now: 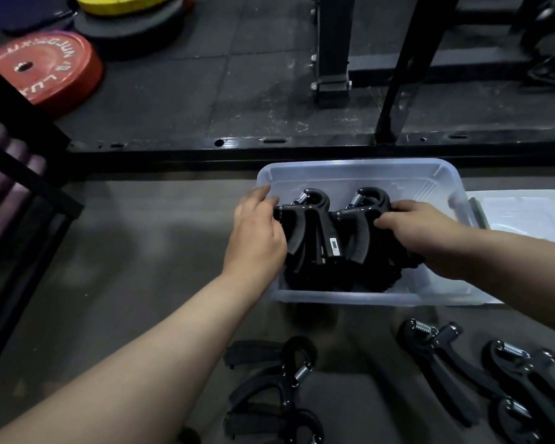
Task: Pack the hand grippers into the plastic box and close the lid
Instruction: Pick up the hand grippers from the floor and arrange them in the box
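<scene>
A gym floor of dark rubber tiles fills the upper frame, with a red weight plate [42, 70] at upper left, a yellow plate [122, 3] at the top edge and black rack uprights [332, 49] beyond a steel base rail. Nearer, on the smoother grey floor, sits the clear plastic box [359, 298], open, right of centre — its lid [526, 213] lies flat just beside it at the right edge of the frame.

Inside the box stands a packed row of black hand grippers [330, 238], spring coils toward the top of the frame, handles running down toward the near wall. The left hand [257, 232] presses against the left end of the row, the right hand [420, 225] against the right end; both sets of fingers are curled onto the outermost grippers, closed on them, squeezing the stack between the palms. Both forearms come in from the bottom of the frame, wrists angled inward over the box's side walls.

More grippers wait loose on the floor below the box: a pair at lower centre [276, 386] and several at lower right [462, 363], all lying flat, those at lower right with long axes slanting from upper left to lower right. The lower-centre pair looks nearer the left hand, the lower-right group nearer the right. Packing seems roughly half done — the next reach is down-frame, away from the box, and the lid waits for the right hand.
</scene>
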Demonstrator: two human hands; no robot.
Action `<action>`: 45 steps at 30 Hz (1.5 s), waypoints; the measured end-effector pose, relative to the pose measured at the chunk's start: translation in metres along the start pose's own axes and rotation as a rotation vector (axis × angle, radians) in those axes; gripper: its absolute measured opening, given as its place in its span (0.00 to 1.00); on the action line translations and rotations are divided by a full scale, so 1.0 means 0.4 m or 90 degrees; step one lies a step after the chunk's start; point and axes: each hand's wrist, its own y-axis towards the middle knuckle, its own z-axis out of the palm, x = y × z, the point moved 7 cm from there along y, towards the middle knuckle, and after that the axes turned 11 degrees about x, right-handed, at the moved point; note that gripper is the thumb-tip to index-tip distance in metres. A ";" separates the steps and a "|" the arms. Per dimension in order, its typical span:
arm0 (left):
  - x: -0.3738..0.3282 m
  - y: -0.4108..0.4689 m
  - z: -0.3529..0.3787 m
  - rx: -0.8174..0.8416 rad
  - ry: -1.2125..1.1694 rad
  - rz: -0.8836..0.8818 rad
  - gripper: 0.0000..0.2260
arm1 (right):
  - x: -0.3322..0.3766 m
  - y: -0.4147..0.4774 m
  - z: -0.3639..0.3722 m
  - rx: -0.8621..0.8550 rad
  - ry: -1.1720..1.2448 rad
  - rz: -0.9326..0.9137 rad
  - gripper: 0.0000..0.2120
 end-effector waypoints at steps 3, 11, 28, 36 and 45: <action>-0.002 -0.001 -0.001 -0.002 0.004 0.002 0.20 | -0.024 0.010 0.005 0.012 0.002 0.009 0.08; 0.000 0.002 0.000 -0.003 0.005 0.006 0.21 | -0.021 0.031 0.010 0.009 -0.056 -0.046 0.06; 0.000 0.000 0.000 -0.005 0.005 0.005 0.20 | 0.002 0.004 0.032 0.070 -0.404 0.041 0.20; -0.003 -0.002 0.003 0.002 0.009 0.014 0.18 | 0.014 0.017 0.028 -0.029 -0.417 -0.020 0.25; -0.004 -0.004 0.003 0.005 -0.005 0.030 0.17 | 0.072 -0.046 0.210 0.113 -0.717 -0.300 0.45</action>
